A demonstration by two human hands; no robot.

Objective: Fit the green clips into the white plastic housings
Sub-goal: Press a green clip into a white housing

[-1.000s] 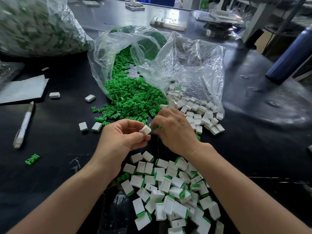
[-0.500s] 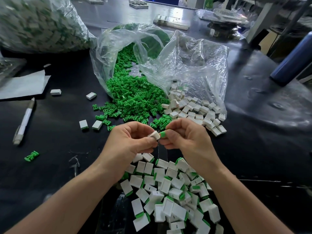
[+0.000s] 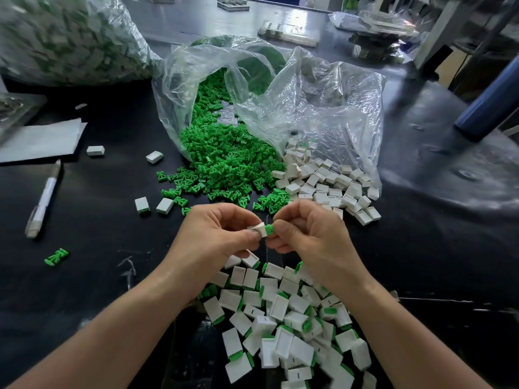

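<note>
We held one white housing pinched between the thumb and fingers of our left hand, its open end turned to the right. Our right hand pinched a green clip, whose tip met the mouth of the housing; how far it sat inside we could not tell. Both hands hovered above the black table, near its middle.

Just near of the hands lay a heap of finished housings, white blocks with green showing at one end, partly under our wrists. Just far of the hands a pile of loose green clips spilled from a clear plastic bag lying on its side. Touching that pile on the right were empty white housings, spilling from under the same crumpled plastic.

To the left of the clips, two housings sat side by side, and two more lay farther off. A single stray clip lay on the near left. A white pen lay beyond it, below a sheet of white paper. At the far left stood a large filled bag, blurred.
</note>
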